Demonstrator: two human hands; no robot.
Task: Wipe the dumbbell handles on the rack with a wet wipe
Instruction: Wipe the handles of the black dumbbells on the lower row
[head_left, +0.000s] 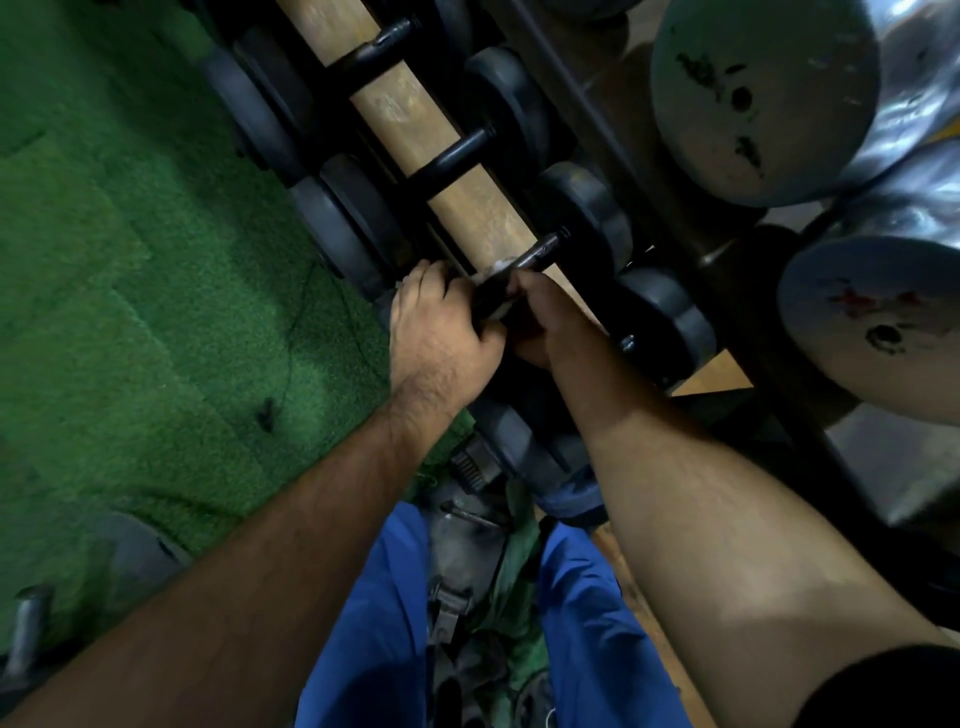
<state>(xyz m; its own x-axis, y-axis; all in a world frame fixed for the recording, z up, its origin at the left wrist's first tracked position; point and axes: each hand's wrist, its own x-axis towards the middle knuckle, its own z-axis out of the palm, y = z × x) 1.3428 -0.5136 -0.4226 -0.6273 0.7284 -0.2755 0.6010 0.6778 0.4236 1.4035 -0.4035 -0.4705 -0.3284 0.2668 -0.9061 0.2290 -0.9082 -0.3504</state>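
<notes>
Blue trouser legs (363, 623) at 6 o'clock, closest to camera, two of them, with two bare forearms running up from 7 and 4 o'clock to meet at frame centre. Dumbbell handle (524, 262) sits at centre, black, lying across the tan wooden rail (410, 111) of the rack. Wet wipe (493, 270): one, only small white bits showing on the handle between the two hands. Left hand (441, 327) has fingers curled over the near end of the handle, gripping it beside the near weight head. Right hand (535, 317) has fingers curled at the handle where the white wipe shows; looks like it pinches the wipe, exact finger hold mostly hidden. Three more black handles cross the rail toward 11 o'clock, so four visible on this row. Dark round heads line both sides of the rail. Two large silver dumbbell ends (763, 98) at 1 and 3 o'clock on the upper tier. Green turf floor (130, 260) fills 9 o'clock.
</notes>
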